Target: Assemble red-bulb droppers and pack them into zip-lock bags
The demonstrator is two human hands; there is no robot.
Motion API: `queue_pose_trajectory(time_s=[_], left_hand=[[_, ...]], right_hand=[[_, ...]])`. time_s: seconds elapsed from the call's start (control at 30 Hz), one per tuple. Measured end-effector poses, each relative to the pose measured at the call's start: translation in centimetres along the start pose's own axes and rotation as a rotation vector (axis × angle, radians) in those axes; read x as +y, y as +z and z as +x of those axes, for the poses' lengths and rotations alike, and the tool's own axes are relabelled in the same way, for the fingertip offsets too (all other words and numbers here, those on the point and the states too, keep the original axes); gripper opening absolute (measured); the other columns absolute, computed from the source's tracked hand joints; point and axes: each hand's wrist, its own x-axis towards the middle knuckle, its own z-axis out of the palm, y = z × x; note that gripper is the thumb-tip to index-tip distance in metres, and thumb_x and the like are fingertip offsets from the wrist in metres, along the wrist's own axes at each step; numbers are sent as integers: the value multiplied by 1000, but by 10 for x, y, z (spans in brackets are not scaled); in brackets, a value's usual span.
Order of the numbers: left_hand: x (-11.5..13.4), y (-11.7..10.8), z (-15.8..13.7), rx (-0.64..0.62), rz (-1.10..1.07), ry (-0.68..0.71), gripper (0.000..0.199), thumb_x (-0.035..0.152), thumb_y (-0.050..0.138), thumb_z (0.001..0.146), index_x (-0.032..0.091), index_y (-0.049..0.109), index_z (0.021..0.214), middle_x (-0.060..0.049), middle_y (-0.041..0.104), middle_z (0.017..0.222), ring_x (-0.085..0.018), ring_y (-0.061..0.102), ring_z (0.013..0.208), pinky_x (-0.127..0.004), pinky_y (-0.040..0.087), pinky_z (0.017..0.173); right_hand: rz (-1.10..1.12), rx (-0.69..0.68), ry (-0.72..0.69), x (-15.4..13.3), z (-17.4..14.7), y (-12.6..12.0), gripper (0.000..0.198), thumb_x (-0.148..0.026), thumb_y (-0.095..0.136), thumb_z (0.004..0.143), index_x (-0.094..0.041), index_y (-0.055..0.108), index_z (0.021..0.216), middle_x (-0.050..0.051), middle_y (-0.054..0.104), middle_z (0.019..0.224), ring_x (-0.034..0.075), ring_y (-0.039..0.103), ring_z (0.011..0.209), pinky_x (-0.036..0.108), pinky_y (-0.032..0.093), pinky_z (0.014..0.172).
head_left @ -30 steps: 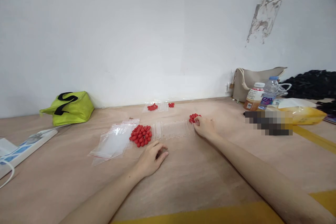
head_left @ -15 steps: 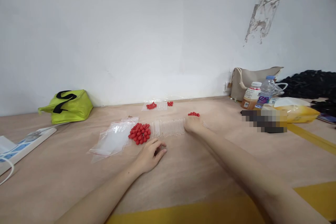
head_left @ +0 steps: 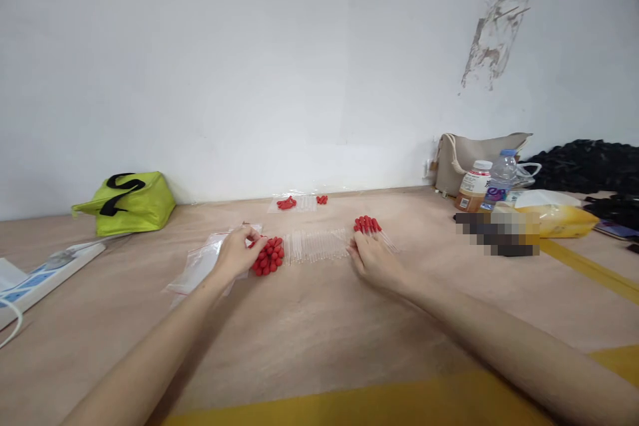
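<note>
My left hand [head_left: 237,254] is at the left edge of a pile of small oval red pieces [head_left: 268,258], thumb and forefinger brought together on one of them. Between the hands lies a row of thin whitish sticks [head_left: 315,245], side by side. My right hand [head_left: 375,261] rests at the row's right end, fingers bent and close together; whatever is between its fingertips is hidden. Just beyond those fingers, several sticks with red tips [head_left: 367,224] lie fanned together. Clear zip bags [head_left: 200,269] lie partly under my left hand and forearm.
Against the wall lies a clear bag [head_left: 305,204] with red pieces and sticks. A lime-green bag [head_left: 132,203] and a power strip [head_left: 54,276] are at left. At right stand bottles [head_left: 473,186], a grey bag [head_left: 449,163] and a yellow tissue pack [head_left: 564,216].
My left hand has moved left and away from me to the red pile. My right hand has shifted slightly toward me, uncovering more of the red-tipped sticks.
</note>
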Motion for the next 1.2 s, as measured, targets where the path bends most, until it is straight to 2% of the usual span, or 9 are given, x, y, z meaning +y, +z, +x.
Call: queue_pose_trajectory(time_s=[0.17,0.33,0.63,0.73,0.83,0.87,0.97,1.03,1.2], left_hand=[[-24,-1,37,-105,66,-101,25,43,55,67,19,61,74,-4,62,80,-20,58,72,-24,36,55],[-26,7,44,-172,77,-104,27,46,57,63,20,61,69,-2,63,72,-20,58,66,-23,34,51],[-20,7,39,-114,34,-166,23,41,59,62,18,62,59,-4,64,63,-21,59,63,-25,34,50],[-11,2,34,-51,-25,-175,25,40,55,67,17,63,67,-4,64,66,-20,59,64,-24,37,52],[11,2,17,8,-182,-105,33,46,48,74,17,60,84,-3,65,78,-16,59,68,-23,40,55],[21,5,8,-7,-352,-41,33,46,49,73,16,59,83,-4,64,77,-16,58,66,-23,41,55],[49,21,-20,-248,-709,61,33,47,55,70,14,55,76,-2,60,64,-14,55,57,-24,41,53],[62,35,-36,-359,-820,22,34,47,59,68,14,54,75,-1,58,62,-12,53,55,-23,41,53],[64,56,-56,-363,-992,39,40,44,53,76,15,51,103,1,57,67,-11,55,60,-24,43,58]], right_hand=[[168,91,-151,0,-27,11,14,-23,34,87,-16,45,79,4,59,74,15,50,67,30,28,72],[209,86,-120,3,-28,19,13,-21,36,86,-17,44,78,3,59,75,14,50,66,30,27,71],[218,70,-99,2,-28,17,12,-22,37,86,-18,45,78,2,60,74,13,51,65,30,28,70],[233,75,-92,3,-28,19,12,-21,36,86,-17,45,78,2,59,74,13,50,65,31,28,71],[268,98,-80,5,-27,24,12,-21,35,86,-18,44,78,3,58,75,14,51,67,31,30,72],[281,109,-71,5,-26,25,12,-21,35,86,-18,44,78,3,58,74,14,51,67,31,31,72],[298,121,-27,5,-25,26,11,-21,36,85,-19,44,77,2,58,71,15,51,66,32,33,73],[300,111,-12,5,-25,24,11,-21,37,85,-19,45,78,2,58,71,15,52,67,32,34,74],[333,100,-67,5,-27,24,16,-21,37,86,-18,49,95,4,62,78,15,55,73,32,34,76]])
